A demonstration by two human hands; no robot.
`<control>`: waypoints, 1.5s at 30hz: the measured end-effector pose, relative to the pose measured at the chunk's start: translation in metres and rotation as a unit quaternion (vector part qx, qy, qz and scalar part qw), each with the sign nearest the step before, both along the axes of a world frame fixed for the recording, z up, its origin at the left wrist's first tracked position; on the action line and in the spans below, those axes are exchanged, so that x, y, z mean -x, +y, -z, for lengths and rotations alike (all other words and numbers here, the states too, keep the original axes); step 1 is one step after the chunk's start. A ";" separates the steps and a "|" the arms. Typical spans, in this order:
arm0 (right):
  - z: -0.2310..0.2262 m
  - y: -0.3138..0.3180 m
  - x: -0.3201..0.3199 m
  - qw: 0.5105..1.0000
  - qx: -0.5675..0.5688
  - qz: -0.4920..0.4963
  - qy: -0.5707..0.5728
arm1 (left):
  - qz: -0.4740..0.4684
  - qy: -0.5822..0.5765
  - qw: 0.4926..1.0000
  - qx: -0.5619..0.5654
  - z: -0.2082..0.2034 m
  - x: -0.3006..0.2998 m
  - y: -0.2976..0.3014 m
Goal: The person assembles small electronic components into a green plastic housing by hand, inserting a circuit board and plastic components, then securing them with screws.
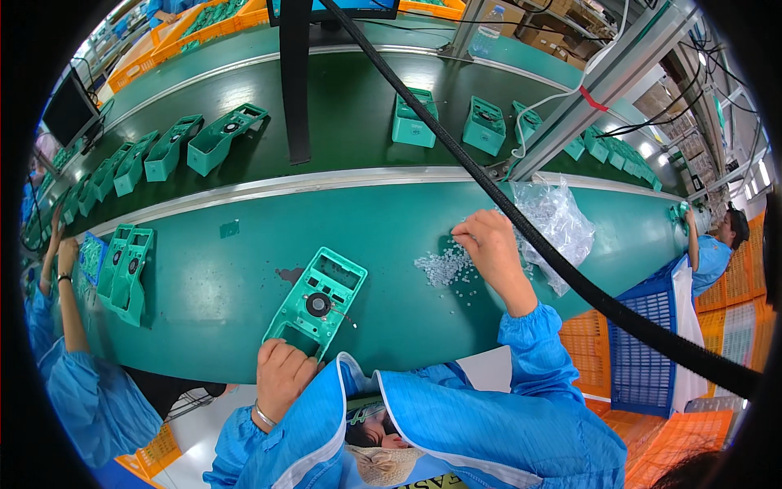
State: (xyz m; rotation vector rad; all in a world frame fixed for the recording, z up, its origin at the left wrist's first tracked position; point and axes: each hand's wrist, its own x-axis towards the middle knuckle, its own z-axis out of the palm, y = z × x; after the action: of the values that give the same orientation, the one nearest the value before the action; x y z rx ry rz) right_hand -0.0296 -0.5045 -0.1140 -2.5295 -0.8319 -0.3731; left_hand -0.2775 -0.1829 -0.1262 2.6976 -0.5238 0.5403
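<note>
A green plastic housing (298,310) lies on the bench in front of me, tilted to the right at its far end. A round black speaker (318,305) sits in its middle, and a thin wire with a small white connector sticks out to the right. My left hand (283,376) is closed around the housing's near end. My right hand (491,248) hovers over a loose pile of small translucent pieces (444,267), thumb and fingertips pinched together. Whatever may be between those fingertips is too small to make out.
A clear plastic bag (555,224) lies right of the pile. More housings (126,273) stand at left, and others (415,122) line the belt (350,106) behind. A black cable (505,204) crosses in front. Co-workers stand left and right; a blue crate (643,350) is at right.
</note>
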 end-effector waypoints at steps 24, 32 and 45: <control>0.003 0.014 -0.009 0.989 0.101 -0.073 -0.080 | -0.007 -0.016 1.000 0.008 -0.004 0.000 0.000; -0.004 0.006 -0.017 0.993 0.083 -0.082 -0.029 | 0.016 -0.002 0.999 0.030 -0.007 -0.006 0.000; -0.007 0.015 -0.005 0.989 0.116 -0.077 -0.056 | 0.004 -0.002 1.000 0.000 -0.004 -0.001 0.008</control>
State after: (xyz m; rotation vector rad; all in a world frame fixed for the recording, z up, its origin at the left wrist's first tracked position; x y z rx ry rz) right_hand -0.0241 -0.4898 -0.1070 -2.6503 -1.1678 -0.3898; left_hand -0.2764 -0.1752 -0.1217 2.6934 -0.5353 0.5447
